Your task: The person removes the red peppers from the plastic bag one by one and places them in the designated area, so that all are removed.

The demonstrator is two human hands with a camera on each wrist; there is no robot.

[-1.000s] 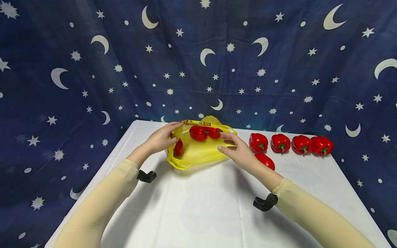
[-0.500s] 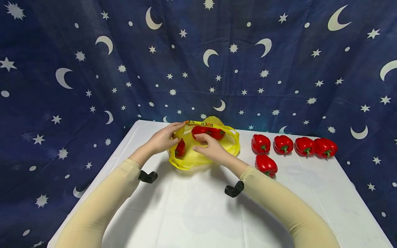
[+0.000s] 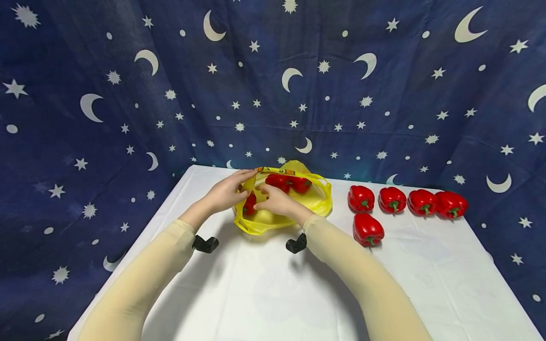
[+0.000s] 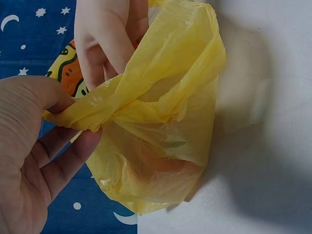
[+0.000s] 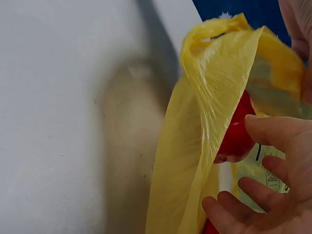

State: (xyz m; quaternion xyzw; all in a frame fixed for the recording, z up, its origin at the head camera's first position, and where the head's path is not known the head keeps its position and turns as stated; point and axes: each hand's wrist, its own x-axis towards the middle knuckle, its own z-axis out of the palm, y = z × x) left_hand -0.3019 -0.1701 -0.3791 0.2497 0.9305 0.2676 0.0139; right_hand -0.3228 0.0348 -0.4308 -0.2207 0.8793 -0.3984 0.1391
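The left hand [image 3: 228, 192] is pinching the left rim of the thin yellow plastic bag [image 4: 180, 63] — the right hand [image 3: 277, 201], fingers spread, is hovering inside, thumb nearest the glossy red bell pepper [image 3: 250, 204] lying at the bag's left end — contact unclear.

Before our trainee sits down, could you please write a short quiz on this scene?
1. True or false: the left hand pinches the edge of the yellow bag.
2. How many red peppers lie on the white table outside the bag?
3. Where is the right hand?
A) Flat on the table
B) At the bag's opening
C) On a pepper outside the bag

Key: 1, true; 2, five; 3, B.
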